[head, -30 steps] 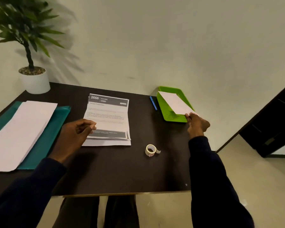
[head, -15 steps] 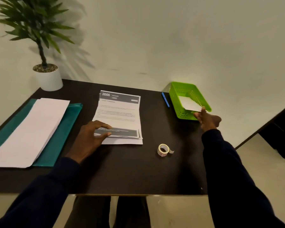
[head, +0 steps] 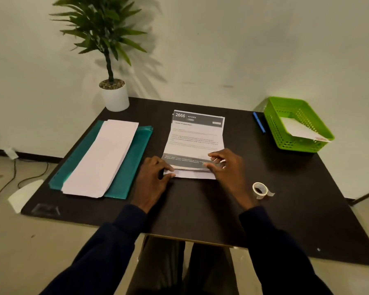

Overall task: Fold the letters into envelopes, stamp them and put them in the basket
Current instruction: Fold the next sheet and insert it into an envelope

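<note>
We gripped the letters (head: 195,141) by the near edge, left hand (head: 152,179) pinching its left corner, right hand (head: 228,167) pinching its right.

The basket (head: 294,144) is lime green, pierced with small holes — the pen (head: 259,123) blue. The letter (head: 195,139) is white with dark grey bands, the folder (head: 134,165) teal.

My left hand (head: 152,177) pinches the near left corner of the letters (head: 196,137) in the middle of the desk (head: 200,209), and my right hand (head: 226,167) grips their near right edge. A pile of envelopes (head: 102,158) lies on a teal folder (head: 132,167) to my left. A roll of tape (head: 260,190) sits by my right wrist. The green basket (head: 285,143) at the far right holds one white envelope (head: 296,129), with a blue pen (head: 259,122) just beside the basket.
</note>
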